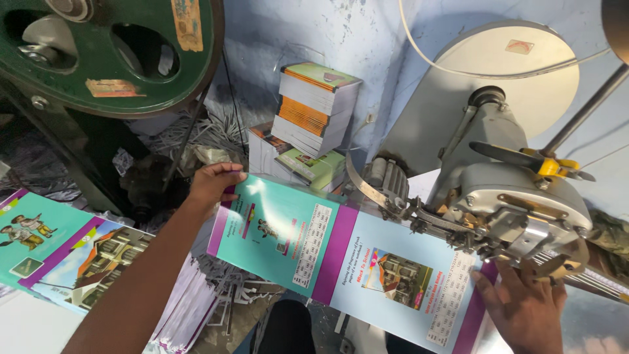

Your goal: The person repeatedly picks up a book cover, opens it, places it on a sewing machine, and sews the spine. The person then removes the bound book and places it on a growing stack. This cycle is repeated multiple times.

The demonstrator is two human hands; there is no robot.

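Note:
A long printed cover sheet, teal and pale blue with purple bands, lies spread under the head of a grey stitching machine. My left hand grips the sheet's far left corner, fingers curled over the edge. My right hand rests flat on the sheet's right end, just below the machine head, fingers spread.
A large green flywheel fills the upper left. Stacks of bound booklets stand against the blue wall. More printed covers lie at the lower left, with paper trimmings on the floor behind.

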